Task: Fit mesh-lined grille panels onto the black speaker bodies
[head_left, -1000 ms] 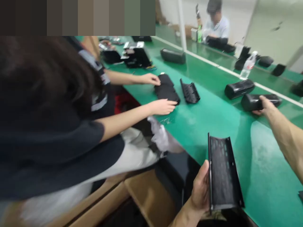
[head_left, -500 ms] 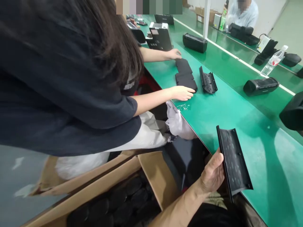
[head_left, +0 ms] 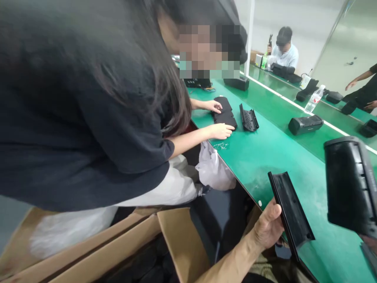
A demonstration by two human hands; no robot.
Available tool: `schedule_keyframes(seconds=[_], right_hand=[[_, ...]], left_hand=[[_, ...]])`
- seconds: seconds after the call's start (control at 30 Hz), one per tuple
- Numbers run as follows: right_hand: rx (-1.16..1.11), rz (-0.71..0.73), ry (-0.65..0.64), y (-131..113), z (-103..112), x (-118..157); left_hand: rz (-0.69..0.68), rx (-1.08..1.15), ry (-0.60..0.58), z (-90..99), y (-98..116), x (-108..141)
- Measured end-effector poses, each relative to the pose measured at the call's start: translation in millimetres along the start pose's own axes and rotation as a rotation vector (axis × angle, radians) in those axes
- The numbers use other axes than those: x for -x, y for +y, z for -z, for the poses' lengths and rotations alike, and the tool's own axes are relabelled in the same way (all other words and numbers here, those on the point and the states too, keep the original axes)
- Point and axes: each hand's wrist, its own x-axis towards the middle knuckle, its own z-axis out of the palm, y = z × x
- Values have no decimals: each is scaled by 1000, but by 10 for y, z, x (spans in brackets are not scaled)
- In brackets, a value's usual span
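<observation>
My left hand grips a curved black plastic shell by its left long edge, its hollow inner side facing up, over the front edge of the green table. At the right side, a black box-shaped speaker stands tilted in the air above the table. Just under it, at the frame's edge, a small strip of my right hand shows against the speaker; most of that hand is out of view. A small white piece lies on the table edge near my left hand.
To the left, a co-worker's hands rest on flat black pads. Another black shell, a speaker and a water bottle stand on the table. An open cardboard box sits below, near a white plastic bag.
The speaker at the right has come further into view and stands taller. My left hand still holds the shell. The co-worker's far hand has moved onto the pads. The view has shifted upward.
</observation>
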Motion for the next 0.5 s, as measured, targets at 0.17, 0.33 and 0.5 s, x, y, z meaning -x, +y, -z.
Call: schedule_keyframes(seconds=[0.17,0.33,0.5], right_hand=[[292,27,-12,-379,-66,230],[627,195,-228,-541,-106,266],[708,268,-244,-493,-49,255]], left_hand=[[-68,-44,-119,-167,-103,-189],[-91,-58,-213,-368,-177,-271],[-88,-82,-213,-428,-222,-288]])
